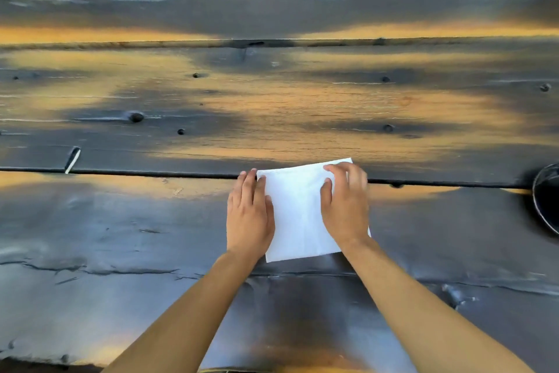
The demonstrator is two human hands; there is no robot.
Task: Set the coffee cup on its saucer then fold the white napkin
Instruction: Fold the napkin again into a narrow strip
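A white napkin (298, 212) lies flat on the dark wooden table (151, 221), roughly square and slightly rotated. My left hand (249, 215) rests flat along its left edge, fingers together and pointing away from me. My right hand (344, 203) lies on the napkin's right side, its fingers curled over the far right corner. At the right edge of the view a dark round piece of crockery with a pale rim (546, 197) is cut off by the frame; whether it is the cup or the saucer cannot be told.
The table is made of wide, worn planks with dark gaps between them (151, 172) and patches of orange light. A small pale sliver (72, 160) sits in the wood at the left. The table's near edge runs along the bottom of the view.
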